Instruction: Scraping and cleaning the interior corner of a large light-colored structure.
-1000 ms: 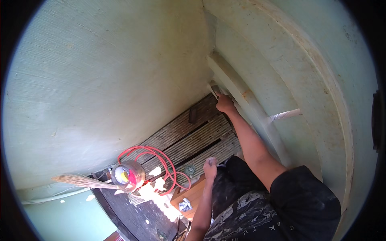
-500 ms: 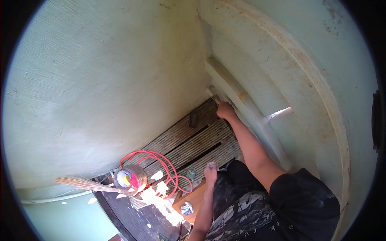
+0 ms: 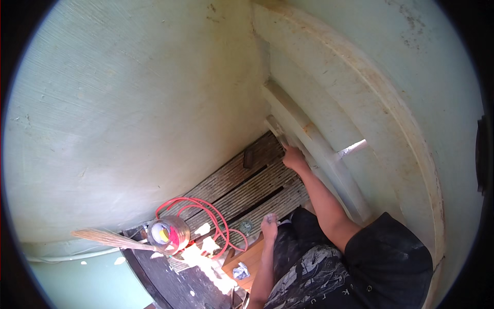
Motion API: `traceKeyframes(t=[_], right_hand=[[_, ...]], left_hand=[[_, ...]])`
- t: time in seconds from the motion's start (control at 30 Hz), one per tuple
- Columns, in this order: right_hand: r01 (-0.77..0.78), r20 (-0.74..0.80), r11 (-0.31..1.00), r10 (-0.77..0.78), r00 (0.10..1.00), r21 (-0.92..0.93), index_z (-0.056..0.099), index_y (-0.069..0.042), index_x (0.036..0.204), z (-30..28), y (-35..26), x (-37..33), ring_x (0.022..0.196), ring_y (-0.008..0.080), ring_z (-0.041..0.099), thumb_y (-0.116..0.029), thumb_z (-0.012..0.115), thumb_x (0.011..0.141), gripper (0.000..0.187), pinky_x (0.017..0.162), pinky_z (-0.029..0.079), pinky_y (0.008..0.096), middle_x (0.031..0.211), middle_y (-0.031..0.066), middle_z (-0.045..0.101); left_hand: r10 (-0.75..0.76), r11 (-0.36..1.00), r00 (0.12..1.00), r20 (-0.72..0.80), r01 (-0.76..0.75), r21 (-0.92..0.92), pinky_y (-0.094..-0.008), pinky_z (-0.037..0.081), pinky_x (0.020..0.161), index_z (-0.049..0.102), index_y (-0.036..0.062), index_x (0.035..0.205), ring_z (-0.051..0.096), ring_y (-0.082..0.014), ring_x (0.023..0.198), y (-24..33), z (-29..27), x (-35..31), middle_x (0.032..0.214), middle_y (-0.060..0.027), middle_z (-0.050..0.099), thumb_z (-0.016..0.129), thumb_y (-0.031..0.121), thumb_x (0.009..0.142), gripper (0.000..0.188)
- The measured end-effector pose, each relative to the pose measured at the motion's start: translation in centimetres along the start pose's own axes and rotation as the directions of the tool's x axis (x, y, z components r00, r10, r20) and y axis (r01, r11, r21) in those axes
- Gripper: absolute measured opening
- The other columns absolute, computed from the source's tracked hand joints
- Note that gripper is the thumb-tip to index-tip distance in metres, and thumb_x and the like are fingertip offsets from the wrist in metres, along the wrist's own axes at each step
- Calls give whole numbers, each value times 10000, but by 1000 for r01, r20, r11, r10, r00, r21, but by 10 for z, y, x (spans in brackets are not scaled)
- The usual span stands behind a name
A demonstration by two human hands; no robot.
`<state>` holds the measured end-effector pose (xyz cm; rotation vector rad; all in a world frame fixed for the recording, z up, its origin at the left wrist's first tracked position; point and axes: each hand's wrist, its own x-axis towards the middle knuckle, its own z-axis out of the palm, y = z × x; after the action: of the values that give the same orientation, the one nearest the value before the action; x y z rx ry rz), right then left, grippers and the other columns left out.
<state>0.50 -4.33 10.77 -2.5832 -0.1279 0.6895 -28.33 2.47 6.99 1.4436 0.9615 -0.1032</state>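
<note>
My right hand (image 3: pixel 295 158) reaches out to the low pale ledge (image 3: pixel 276 129) on the right wall, close to the corner. Its fingers are curled, with one finger or a thin item lying along the ledge; what they hold, if anything, is too small to make out. My left hand (image 3: pixel 269 226) is closed above my knee, its fingertips whitened with dust. A small whitish bit shows beside it, but whether it is gripped is unclear.
Slatted wooden boards (image 3: pixel 247 177) lie below. A red hose (image 3: pixel 218 216) coils around a clear round container (image 3: pixel 177 234) of coloured items, beside a straw broom (image 3: pixel 110 239). Crumpled paper (image 3: pixel 241 271) sits on a brown wooden board (image 3: pixel 252 260). A longer ledge (image 3: pixel 309 129) juts from the right wall.
My right hand has drawn back a little along the low ledge, away from the corner. My left hand stays nearly in place. The whole view has shifted slightly.
</note>
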Motion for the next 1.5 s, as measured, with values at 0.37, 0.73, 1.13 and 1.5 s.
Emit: traceKeyframes(t=[0.37,0.73,1.13,1.5], right_hand=[[-70,46,994,66,997,83,311,-227,1383,-7,11,-12,971,371,565,-8,473,724,713,833,472,438,1073,226,577],[81,-177,972,-42,983,219,483,-89,1218,-14,34,-116,829,414,583,-224,601,775,478,737,477,479,832,258,608],[-252,190,773,173,967,581,458,-25,1045,-19,24,-74,604,232,593,-296,539,867,334,529,489,365,716,144,578],[-586,585,-18,-18,811,810,443,-88,802,-13,13,-43,419,93,359,-276,418,935,232,358,304,238,553,0,401]], left_hand=[[111,993,990,87,-106,-57,-234,486,589,575,-18,945,600,-128,685,17,13,19,825,-82,630,518,160,896,194],[161,978,986,42,-154,-138,-221,440,534,556,13,1061,599,-118,741,75,43,78,913,-77,621,501,245,910,282],[-41,951,944,328,138,-277,-288,412,457,628,14,937,510,-132,516,139,125,190,696,-27,573,624,222,830,234],[245,937,968,-61,-220,273,-356,439,547,643,-32,664,581,-203,563,151,141,215,609,-122,610,690,281,701,319]])
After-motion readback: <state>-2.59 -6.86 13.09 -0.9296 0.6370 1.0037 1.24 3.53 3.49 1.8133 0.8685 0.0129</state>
